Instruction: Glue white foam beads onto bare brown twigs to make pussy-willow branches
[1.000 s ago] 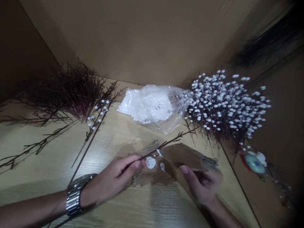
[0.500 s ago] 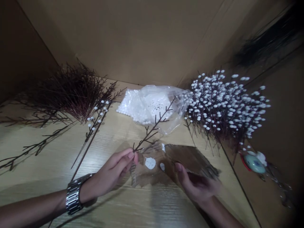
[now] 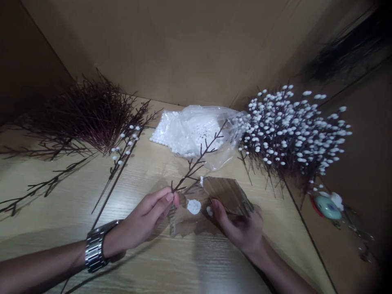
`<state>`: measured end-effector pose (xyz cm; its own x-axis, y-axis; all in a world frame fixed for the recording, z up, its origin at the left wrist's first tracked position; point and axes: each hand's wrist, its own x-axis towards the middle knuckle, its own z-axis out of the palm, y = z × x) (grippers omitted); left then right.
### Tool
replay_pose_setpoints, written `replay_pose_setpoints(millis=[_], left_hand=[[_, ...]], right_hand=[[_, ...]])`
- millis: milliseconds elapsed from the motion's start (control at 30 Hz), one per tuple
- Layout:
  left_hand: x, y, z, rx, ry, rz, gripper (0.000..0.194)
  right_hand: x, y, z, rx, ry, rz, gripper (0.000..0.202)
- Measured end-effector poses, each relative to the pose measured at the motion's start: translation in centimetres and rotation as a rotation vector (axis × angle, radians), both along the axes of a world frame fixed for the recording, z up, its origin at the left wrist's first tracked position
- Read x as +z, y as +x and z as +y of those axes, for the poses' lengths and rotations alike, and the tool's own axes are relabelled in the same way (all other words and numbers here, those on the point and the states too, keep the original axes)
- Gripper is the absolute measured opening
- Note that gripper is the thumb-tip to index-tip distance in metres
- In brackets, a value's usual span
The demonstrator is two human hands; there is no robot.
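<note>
Two heaps flank you: bare dark twigs [image 3: 88, 118] and white-budded stems [image 3: 294, 130], bead bag [image 3: 199, 132] between. Your left hand [image 3: 143, 222] pinches a thin, forked bare branch [image 3: 199, 157]; your right hand [image 3: 241, 228] grips a cardboard scrap [image 3: 226, 194].

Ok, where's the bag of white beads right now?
Head view, centre back of the table: the bag of white beads lies between the bare twigs and the beaded branches.
</note>
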<state>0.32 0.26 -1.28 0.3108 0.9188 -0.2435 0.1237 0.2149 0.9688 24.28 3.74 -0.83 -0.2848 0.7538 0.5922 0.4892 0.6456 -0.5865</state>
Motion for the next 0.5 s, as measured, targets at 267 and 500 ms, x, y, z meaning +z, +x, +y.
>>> replay_pose_setpoints(millis=[267,500], left_hand=[[-0.07,-0.02,0.01,0.001,-0.006,0.008,0.033],[-0.12,-0.03,-0.05,-0.012,-0.014,0.014,0.034]], right_hand=[[0.07,0.01,-0.02,-0.015,0.009,-0.007,0.006],[0.04,0.33,0.1,-0.006,0.157,-0.119,0.016]])
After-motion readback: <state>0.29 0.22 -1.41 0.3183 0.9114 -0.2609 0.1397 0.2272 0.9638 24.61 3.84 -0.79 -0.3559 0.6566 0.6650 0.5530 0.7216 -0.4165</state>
